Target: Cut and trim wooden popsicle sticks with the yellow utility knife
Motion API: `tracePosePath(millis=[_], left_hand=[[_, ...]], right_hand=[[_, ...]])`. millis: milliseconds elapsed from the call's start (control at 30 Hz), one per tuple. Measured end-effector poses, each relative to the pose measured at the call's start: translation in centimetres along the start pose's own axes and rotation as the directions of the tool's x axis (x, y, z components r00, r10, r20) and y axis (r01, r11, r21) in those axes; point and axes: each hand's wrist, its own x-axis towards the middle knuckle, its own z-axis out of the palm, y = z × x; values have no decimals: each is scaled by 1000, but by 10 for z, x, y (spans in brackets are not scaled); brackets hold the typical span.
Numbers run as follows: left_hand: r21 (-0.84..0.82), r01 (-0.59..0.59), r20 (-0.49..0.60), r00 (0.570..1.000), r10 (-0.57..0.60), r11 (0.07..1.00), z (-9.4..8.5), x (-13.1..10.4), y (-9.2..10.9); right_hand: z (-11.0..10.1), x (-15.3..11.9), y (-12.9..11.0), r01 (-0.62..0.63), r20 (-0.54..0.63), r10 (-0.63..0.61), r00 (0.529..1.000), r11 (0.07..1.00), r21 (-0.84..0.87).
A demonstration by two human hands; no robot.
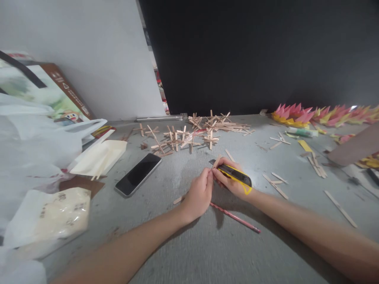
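Observation:
My right hand (229, 185) is closed around a yellow and black utility knife (237, 174), its blade pointing away to the upper left. In my left hand (199, 192), thumb and fingers pinch a wooden craft stick (217, 161). The stick's upper end rises beside the blade, while its lower part is hidden by my fingers. Both hands meet at the fingertips above the grey table (177, 252). Below them lies a pink pencil (237, 218). Another craft stick (178, 200) lies partly behind my left hand.
Several crossed-stick pieces (211, 138) stand along the back edge. A phone (138, 174), a paper tray (114, 152) and plastic bags (38, 146) are on the left. Loose sticks (340, 209), a glue tube (302, 132) and pink-yellow folded paper (296, 115) lie on the right.

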Motion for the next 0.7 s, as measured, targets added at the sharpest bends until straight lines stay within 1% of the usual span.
tracePosePath(millis=[100,200,267,367,467,600,700], left_hand=[[-5,3,3,1000,-3,1000,0,0,1],[-2,25,-7,1000,-25,1000,0,0,2],[-6,22,-1,1000,-22,1000,0,0,1],[-15,6,23,1000,-6,1000,-1,0,1],[6,13,30,999,-13,1000,-2,0,1],[51,34,56,998,-37,998,-1,-1,0],[67,64,53,996,-68,996,0,-1,-3]], right_hand=[[-1,0,-2,8,22,-7,1000,1000,-13],[-1,-1,-7,7,51,-7,999,1000,19],[0,0,-11,3,46,-4,999,999,35],[2,0,-16,-2,-12,2,1000,1000,7],[3,-1,-16,-10,-68,9,998,1000,-19],[3,-3,-10,-43,-129,39,991,999,-31],[3,-3,-5,-17,-153,10,988,999,-45]])
